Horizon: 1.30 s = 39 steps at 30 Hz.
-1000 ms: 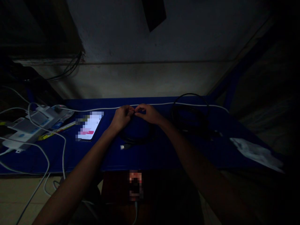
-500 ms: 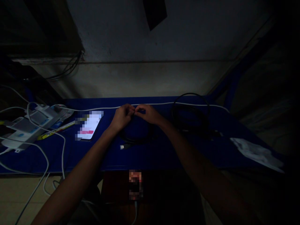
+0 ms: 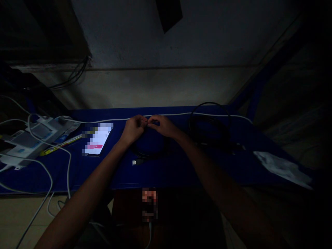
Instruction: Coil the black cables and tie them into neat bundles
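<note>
My left hand (image 3: 134, 128) and my right hand (image 3: 162, 125) meet fingertip to fingertip over the blue table. Both pinch, thumbs against forefingers; whatever lies between them is too small and dark to make out. Just below the hands curves a coiled black cable (image 3: 149, 156), its upper part lost in shadow and behind the hands. Its metal-tipped USB plug (image 3: 137, 162) points left, on the tabletop. A white cord (image 3: 168, 114) runs behind the fingertips along the far side of the table.
To the left lie a lit phone (image 3: 100, 140), a yellow pen (image 3: 52, 149) and a white power strip (image 3: 26, 148) with trailing white cords. A larger black cable coil (image 3: 210, 126) and a crumpled plastic bag (image 3: 282, 167) are on the right. A wall stands behind the blue table (image 3: 124, 178).
The view has shifted very slightly. Both hands keep the same pinch in the same place, and the cable and plug lie as before.
</note>
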Motion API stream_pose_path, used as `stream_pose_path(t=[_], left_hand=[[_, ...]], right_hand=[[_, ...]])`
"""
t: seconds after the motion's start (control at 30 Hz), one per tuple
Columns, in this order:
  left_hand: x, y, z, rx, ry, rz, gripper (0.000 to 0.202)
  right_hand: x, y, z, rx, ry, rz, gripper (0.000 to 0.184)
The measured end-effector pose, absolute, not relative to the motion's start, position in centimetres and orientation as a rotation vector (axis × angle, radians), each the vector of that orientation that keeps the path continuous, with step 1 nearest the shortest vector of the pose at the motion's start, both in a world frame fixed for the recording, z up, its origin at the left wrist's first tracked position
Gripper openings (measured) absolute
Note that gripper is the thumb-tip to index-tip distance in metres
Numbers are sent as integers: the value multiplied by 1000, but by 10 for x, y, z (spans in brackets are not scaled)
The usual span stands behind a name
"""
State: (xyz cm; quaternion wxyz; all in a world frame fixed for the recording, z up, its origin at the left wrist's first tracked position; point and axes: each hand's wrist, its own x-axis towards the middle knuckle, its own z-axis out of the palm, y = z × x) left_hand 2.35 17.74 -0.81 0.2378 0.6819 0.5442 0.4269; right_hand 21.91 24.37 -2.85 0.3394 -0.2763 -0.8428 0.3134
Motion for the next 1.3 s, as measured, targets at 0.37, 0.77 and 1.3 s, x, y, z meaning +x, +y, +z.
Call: stream_pose_path(t=[0.37, 0.77, 1.3], left_hand=[[22, 179, -10, 1846, 1490, 1214, 11], [20, 181, -13, 1675, 1303, 1306, 13], [18, 175, -7, 1608, 1456, 1200, 20]], right_hand=[[219, 241, -22, -712, -2071, 980, 14], [218, 241, -24, -715, -1987, 1109, 14], [212, 232, -23, -756, -2039, 912, 8]])
